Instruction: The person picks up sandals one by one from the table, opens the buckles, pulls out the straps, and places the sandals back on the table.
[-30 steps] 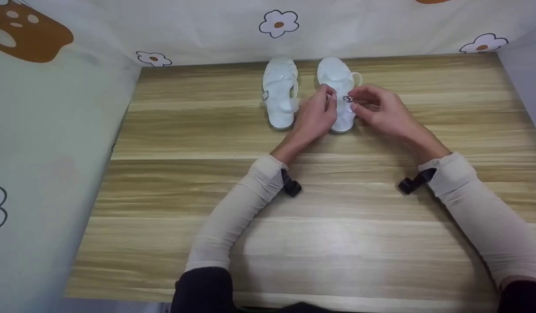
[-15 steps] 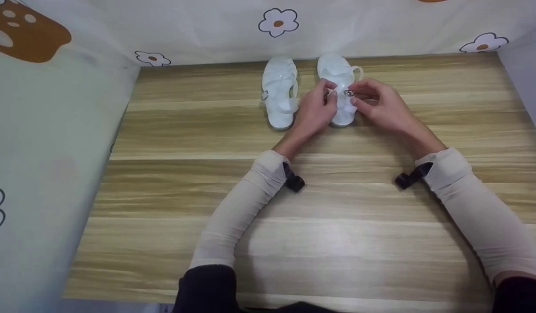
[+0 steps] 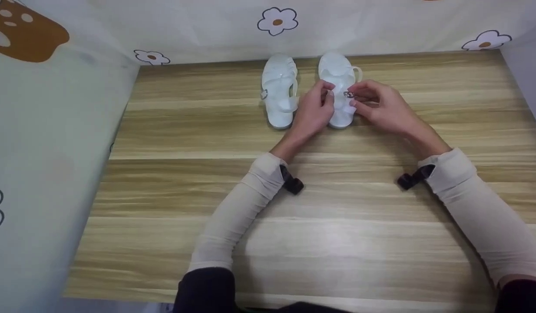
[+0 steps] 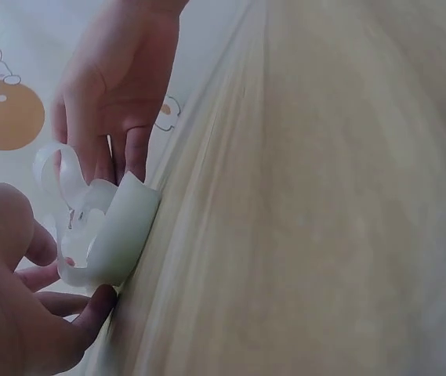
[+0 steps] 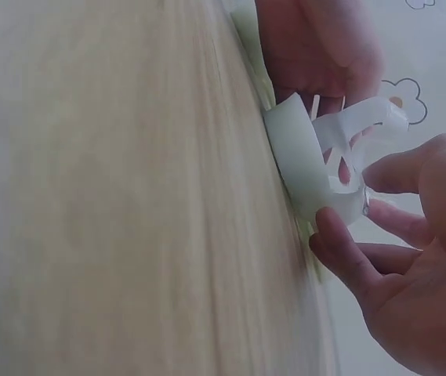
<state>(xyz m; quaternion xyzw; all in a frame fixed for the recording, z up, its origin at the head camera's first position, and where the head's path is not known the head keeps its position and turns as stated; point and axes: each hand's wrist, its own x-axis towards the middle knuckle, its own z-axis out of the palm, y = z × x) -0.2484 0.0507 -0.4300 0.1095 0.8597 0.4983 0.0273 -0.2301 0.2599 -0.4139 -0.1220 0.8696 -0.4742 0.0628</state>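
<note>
Two white sandals lie side by side, toes toward the back wall. My left hand (image 3: 313, 106) is at the left side of the right sandal (image 3: 336, 65), its thumb and fingers curled at the strap edge. My right hand (image 3: 385, 104) pinches the small metal buckle (image 3: 348, 94) on that sandal's right side. In the left wrist view the sandal's heel (image 4: 128, 223) faces the camera, between both hands. A looped ankle strap (image 5: 364, 115) rises above the heel in the right wrist view. Fingers partly hide the strap's end. The left sandal (image 3: 279, 82) lies untouched beside my left hand.
The sandals stand on a wood-grain table (image 3: 198, 182), near its back edge. A pale cloth wall (image 3: 207, 26) with flower prints rises behind it, and another panel (image 3: 55, 130) borders the left side. A dark wrist-camera mount (image 3: 292, 180) juts from each wrist.
The right sandal and both hands have shifted slightly away toward the back wall. My hands keep their hold at the strap and buckle. The left sandal stays in place.
</note>
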